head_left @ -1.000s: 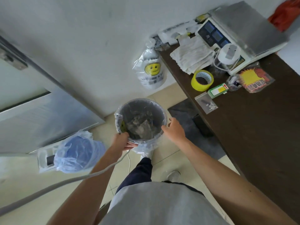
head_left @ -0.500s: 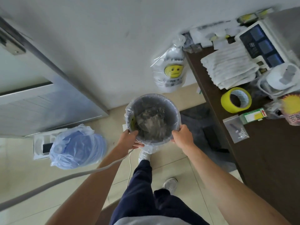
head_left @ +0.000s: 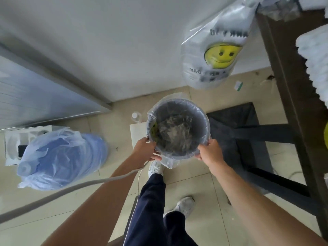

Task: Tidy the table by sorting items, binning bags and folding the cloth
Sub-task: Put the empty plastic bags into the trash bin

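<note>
A round grey bin (head_left: 198,110) lined with clear plastic stands on the tiled floor beside the dark table (head_left: 276,55), with crumpled clear bags (head_left: 174,129) inside. My left hand (head_left: 145,150) grips the near left rim and liner. My right hand (head_left: 210,152) grips the near right rim. A clear bag with a yellow smiley face (head_left: 215,54) hangs off the table's corner. The folded white cloth (head_left: 315,57) lies on the table at the right edge of view.
A blue water jug wrapped in clear plastic (head_left: 62,157) lies on the floor at left, against a white box (head_left: 12,144). A dark mat (head_left: 236,121) lies under the table. A small bottle (head_left: 136,116) stands behind the bin. A grey cable (head_left: 71,190) crosses my left arm.
My right hand has closed on the bin's rim, joining the left. My head has dropped lower and nearer, so most of the tabletop has left the view.
</note>
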`<state>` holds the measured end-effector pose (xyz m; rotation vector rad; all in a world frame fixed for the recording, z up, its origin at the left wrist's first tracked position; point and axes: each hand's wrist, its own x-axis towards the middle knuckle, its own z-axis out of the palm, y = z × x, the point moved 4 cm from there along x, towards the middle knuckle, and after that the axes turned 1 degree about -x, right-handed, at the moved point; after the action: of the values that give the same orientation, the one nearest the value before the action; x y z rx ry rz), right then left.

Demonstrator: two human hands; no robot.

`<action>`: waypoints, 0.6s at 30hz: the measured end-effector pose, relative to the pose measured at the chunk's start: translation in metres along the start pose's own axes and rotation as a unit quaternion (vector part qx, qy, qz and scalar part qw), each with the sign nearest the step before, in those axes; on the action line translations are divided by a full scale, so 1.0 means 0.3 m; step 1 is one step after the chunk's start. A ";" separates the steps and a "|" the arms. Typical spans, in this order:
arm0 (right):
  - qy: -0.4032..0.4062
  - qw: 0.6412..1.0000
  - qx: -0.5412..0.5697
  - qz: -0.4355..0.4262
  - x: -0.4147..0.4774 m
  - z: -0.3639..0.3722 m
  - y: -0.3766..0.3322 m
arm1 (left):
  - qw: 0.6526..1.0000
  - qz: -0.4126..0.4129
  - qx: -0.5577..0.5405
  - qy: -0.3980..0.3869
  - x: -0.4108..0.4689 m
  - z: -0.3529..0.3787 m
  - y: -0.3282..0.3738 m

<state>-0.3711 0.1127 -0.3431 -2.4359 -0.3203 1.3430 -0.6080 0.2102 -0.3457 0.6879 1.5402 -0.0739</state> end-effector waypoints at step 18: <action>0.023 0.998 -0.046 -0.021 0.666 0.293 0.028 | 0.999 -0.001 0.038 0.025 0.739 0.066 -0.033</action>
<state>-0.3401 0.1919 -0.5443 -2.5157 -0.4298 1.2800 -0.5799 0.2758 -0.5569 0.7527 1.5919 -0.1188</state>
